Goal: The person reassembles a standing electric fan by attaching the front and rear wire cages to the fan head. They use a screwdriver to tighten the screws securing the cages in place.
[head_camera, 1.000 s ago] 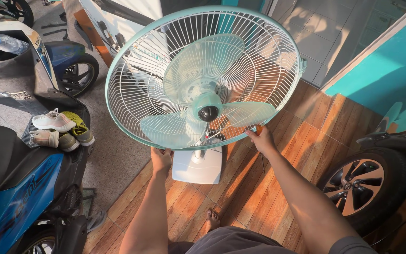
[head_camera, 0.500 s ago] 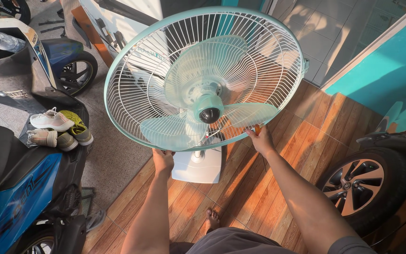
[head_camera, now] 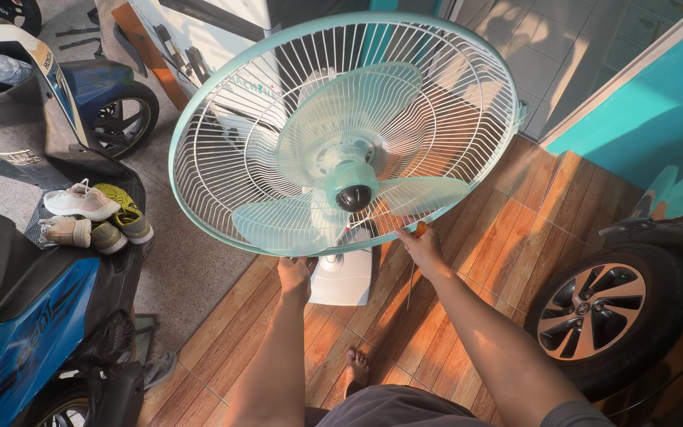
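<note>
While we stand over the fan (head_camera: 345, 134), our left hand (head_camera: 296, 274) grips its guard rim, fingers curled. Our right hand (head_camera: 420, 243) pinches a screwdriver (head_camera: 414, 261) there.

fans: 1 (head_camera: 345, 134), w/ 3 blades
hands: 2, left (head_camera: 296, 275) + right (head_camera: 422, 245)
shoes: 4 (head_camera: 92, 215), far left of left hand
car wheels: 1 (head_camera: 590, 311)
scooters: 2 (head_camera: 29, 316)
bare feet: 1 (head_camera: 356, 370)

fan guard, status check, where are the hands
Left hand gripping bottom rim of fan guard. Right hand at rim, holding orange-handled screwdriver. Scooter close left, car wheel right.
</note>
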